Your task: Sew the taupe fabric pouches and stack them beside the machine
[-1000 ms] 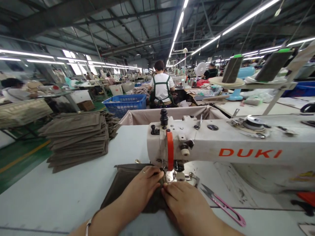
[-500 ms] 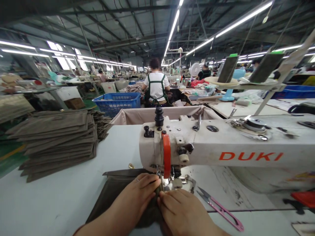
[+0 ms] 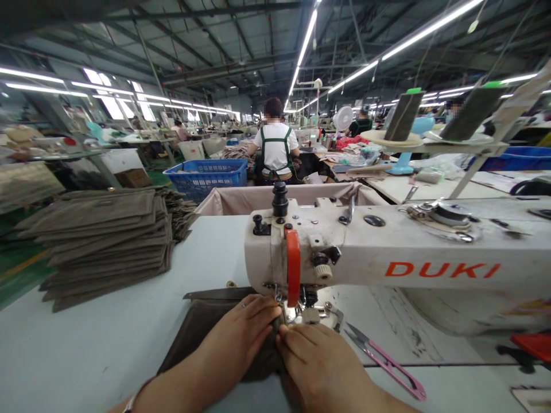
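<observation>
A dark brown fabric piece (image 3: 202,324) lies under the head of a white sewing machine (image 3: 353,246). My left hand (image 3: 243,332) rests on the fabric with its fingers together, gripping near the needle. Just to the right, my right hand (image 3: 316,355) pinches the fabric's edge with thumb and fingers. Both hands' fingertips are close to the presser foot, which is partly hidden behind an orange guard (image 3: 293,268). Pink-handled thread snips (image 3: 390,364) lie on the machine bed to the right of my right hand.
A tall stack of brown fabric pieces (image 3: 107,246) stands on the table at left. Behind the machine is a cloth-lined bin (image 3: 258,198), with a blue basket (image 3: 206,175) and a seated person (image 3: 275,143) beyond. Thread cones (image 3: 404,117) stand at upper right.
The view has shifted slightly. Both hands stay on the fabric by the needle, with little visible movement of the fabric.
</observation>
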`<state>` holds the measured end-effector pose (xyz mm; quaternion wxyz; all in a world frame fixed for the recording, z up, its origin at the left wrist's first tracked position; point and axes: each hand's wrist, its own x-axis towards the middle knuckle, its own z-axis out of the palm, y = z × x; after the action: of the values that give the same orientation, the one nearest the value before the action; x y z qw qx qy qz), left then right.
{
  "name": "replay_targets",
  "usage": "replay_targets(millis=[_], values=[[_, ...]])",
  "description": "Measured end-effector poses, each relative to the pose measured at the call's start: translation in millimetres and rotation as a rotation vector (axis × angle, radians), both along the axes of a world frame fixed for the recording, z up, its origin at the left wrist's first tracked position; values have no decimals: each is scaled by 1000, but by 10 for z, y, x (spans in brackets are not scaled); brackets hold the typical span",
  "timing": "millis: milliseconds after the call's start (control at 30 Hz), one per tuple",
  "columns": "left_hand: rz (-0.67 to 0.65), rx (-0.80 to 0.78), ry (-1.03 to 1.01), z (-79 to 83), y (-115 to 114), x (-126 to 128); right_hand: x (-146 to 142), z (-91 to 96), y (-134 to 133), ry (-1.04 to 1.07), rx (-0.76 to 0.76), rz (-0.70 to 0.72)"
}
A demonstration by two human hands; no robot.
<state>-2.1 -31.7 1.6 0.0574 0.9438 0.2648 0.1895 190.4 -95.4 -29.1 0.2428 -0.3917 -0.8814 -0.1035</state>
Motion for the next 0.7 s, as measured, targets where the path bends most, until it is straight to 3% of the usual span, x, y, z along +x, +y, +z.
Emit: replay_targets(millis=[233,333,433,500,567,700], values=[[-25,-68,-21,-42,10,-44,-34,-81,9,-2,-46,26],[3,-140,-17,-30,-8,-78,80,102,10,18,-196,74],[20,-225,44,37,-72,-137,309,444,-13,58,-433,118],[-13,-225,99,97,-132,-162,463,623,-22,48,-546,58],[-62,-193,116,147,-192,-154,560,667,3,47,-586,-32],[-62,-100,37,174,-289,-58,536,403,146,129,-484,-307]])
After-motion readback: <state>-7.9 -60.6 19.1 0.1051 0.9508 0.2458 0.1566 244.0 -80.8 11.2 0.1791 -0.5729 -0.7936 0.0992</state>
